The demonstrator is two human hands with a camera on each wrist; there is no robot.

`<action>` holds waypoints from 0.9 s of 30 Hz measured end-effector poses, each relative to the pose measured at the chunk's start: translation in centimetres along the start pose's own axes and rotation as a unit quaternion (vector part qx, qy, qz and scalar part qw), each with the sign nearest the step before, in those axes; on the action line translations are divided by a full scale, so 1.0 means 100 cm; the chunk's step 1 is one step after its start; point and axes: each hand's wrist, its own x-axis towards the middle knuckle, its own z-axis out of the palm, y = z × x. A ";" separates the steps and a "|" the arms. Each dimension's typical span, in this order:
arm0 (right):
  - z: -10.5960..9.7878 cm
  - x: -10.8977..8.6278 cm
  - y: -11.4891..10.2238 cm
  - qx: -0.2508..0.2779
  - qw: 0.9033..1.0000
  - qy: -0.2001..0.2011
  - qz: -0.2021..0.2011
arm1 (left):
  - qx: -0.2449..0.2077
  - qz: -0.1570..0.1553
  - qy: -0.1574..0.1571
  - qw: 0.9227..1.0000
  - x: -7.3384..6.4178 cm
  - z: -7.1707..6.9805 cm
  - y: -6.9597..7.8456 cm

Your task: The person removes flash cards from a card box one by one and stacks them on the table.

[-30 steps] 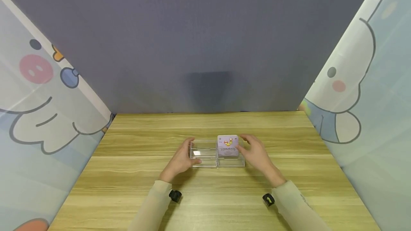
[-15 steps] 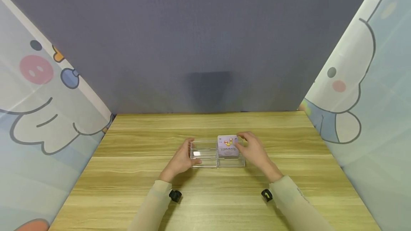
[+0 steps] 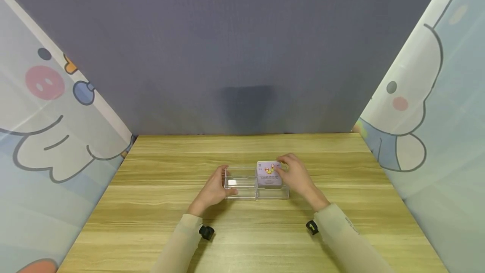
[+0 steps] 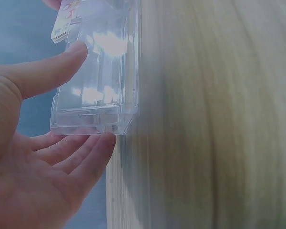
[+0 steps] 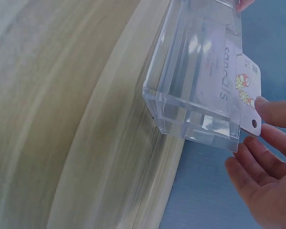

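A clear plastic card holder [image 3: 241,182] with tiered compartments stands on the wooden table. In its right half, toward the back, stands a stack of pale purple flash cards [image 3: 267,181], the front one printed "sandals" with a picture and a punched corner hole. My left hand [image 3: 211,189] grips the holder's left end; the left wrist view shows the thumb over the front and the fingers [image 4: 93,157] at the end wall. With thumb and index finger, my right hand [image 3: 299,178] pinches the cards' upper right corner; its other fingers [image 5: 248,174] lie behind the holder's right end.
The wooden table [image 3: 250,239] reaches back to a dark grey wall panel [image 3: 242,45]. Cartoon-printed curtains [image 3: 57,138] hang on both sides. Each wrist carries a small black device [image 3: 206,232].
My right hand has shifted left and slightly away from me along the cards' top edge, thumb higher on the card. My left hand and the holder stay in place.
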 end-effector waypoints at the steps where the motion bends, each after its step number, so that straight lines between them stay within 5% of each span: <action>1: 0.000 0.000 0.000 -0.005 1.000 -0.002 -0.003 | -0.001 -0.003 -0.001 1.000 0.000 0.000 0.000; 27: 0.007 0.002 0.005 -0.010 1.000 0.018 -0.013 | -0.003 -0.011 -0.011 1.000 -0.001 -0.001 0.000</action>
